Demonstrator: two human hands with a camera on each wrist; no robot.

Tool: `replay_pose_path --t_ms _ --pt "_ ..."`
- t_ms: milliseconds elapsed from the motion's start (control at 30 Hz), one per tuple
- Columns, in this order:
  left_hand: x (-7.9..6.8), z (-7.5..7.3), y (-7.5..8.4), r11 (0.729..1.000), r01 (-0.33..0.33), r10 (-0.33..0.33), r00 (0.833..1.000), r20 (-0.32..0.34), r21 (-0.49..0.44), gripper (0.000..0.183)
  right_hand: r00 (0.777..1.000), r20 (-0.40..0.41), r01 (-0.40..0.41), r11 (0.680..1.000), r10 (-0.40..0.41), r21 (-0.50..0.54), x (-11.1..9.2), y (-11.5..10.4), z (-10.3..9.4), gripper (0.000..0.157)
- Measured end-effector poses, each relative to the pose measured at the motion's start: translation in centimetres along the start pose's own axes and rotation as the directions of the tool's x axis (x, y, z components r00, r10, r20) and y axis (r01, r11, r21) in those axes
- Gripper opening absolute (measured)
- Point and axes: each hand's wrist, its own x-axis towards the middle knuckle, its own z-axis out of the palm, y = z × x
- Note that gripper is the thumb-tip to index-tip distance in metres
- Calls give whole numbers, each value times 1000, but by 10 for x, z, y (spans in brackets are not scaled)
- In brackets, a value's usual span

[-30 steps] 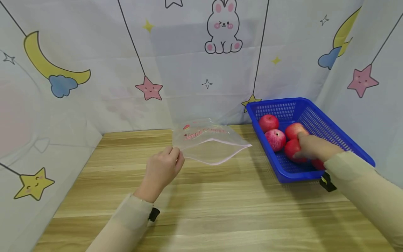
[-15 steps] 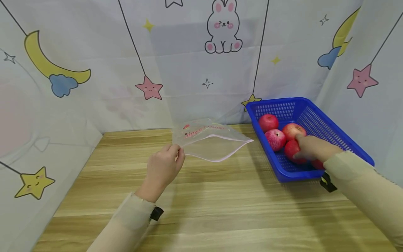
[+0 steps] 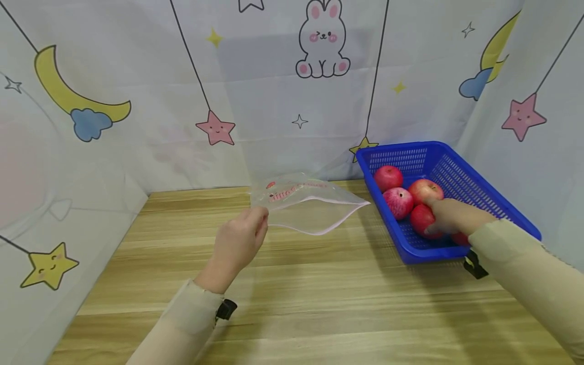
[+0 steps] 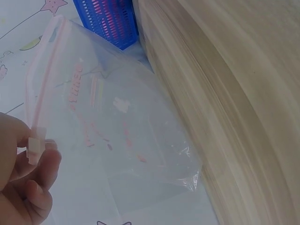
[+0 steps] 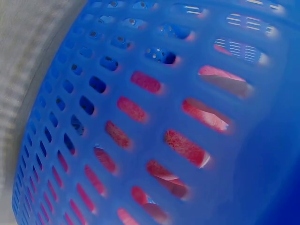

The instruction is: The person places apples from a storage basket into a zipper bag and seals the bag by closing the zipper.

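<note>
My left hand (image 3: 239,239) pinches one end of the zip edge of a clear zip bag (image 3: 294,192) with red print. In the left wrist view the bag (image 4: 119,122) hangs from thumb and fingers at its pale slider (image 4: 35,146). Its mouth gapes, and the pink-edged seal runs off to the right in the head view. Inside the blue basket (image 3: 407,256), my right hand (image 3: 458,215) grips a red apple (image 3: 421,219), fingers over its top and thumb at its near side. The right wrist view shows mostly the slotted basket wall (image 5: 140,112), with red behind it.
Other apples lie around the held one: a striped one (image 3: 398,204), a paler one (image 3: 425,190), one at the back left (image 3: 388,177), and another partly under the right hand. The wooden table (image 3: 319,299) meets a patterned cloth backdrop (image 3: 274,91) behind.
The right hand stays at the apple, its fingers having shifted slightly left and down. The bag's free corner has moved a little right and up, with the left hand almost still.
</note>
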Motion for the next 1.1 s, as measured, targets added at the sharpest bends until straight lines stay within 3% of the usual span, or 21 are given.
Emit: replay_pose_path --t_ms 333,467,633,867,1100 --pt "-2 -1 1 999 -20 17 996 91 27 15 1000 -12 7 1000 -7 -3 1 1 1 79" --pt "-2 0 1 1000 9 -9 989 145 4 18 1000 -10 2 1000 -1 8 1 1 1 83" --pt "-3 2 1 999 4 4 983 185 -44 26 1000 -11 4 1000 -4 2 1 1 2 85" --pt "-2 2 1 998 -25 38 978 205 -64 24 999 -34 2 999 -3 -43 3 0 5 94" --pt "-2 2 0 995 -60 75 980 186 -85 26 998 -52 -25 997 21 -80 3 -2 5 89"
